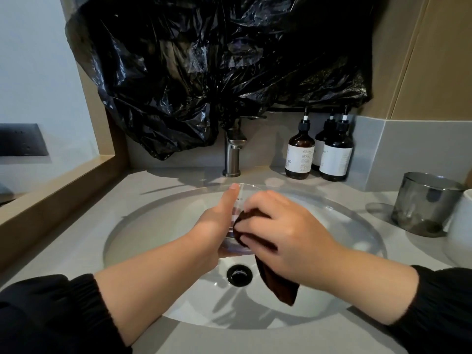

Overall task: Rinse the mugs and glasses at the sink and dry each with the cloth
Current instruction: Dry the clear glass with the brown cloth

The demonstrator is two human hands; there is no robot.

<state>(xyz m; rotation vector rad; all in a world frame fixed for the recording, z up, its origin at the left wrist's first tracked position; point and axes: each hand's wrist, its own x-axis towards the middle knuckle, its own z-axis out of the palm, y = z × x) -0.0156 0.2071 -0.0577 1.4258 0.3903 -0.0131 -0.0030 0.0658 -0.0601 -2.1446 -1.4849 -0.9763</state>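
Observation:
Over the white sink basin (158, 226) my left hand (217, 223) grips a clear glass (238, 200), thumb up along its side near the rim. My right hand (286, 231) holds a dark brown cloth (278, 284) bunched against the glass's side, and the cloth's free end hangs down toward the black drain (239, 275). Much of the glass is hidden behind both hands. No water runs from the steel faucet (232, 154). At the right edge a white mug (459, 226) stands on the counter, partly cut off.
Three brown pump bottles (300, 154) stand behind the basin at the right. A shiny metal container (424, 203) sits on the grey counter (76, 238) beside the mug. A black plastic bag (204, 72) covers the wall above the faucet. A wooden ledge (51, 195) borders the left.

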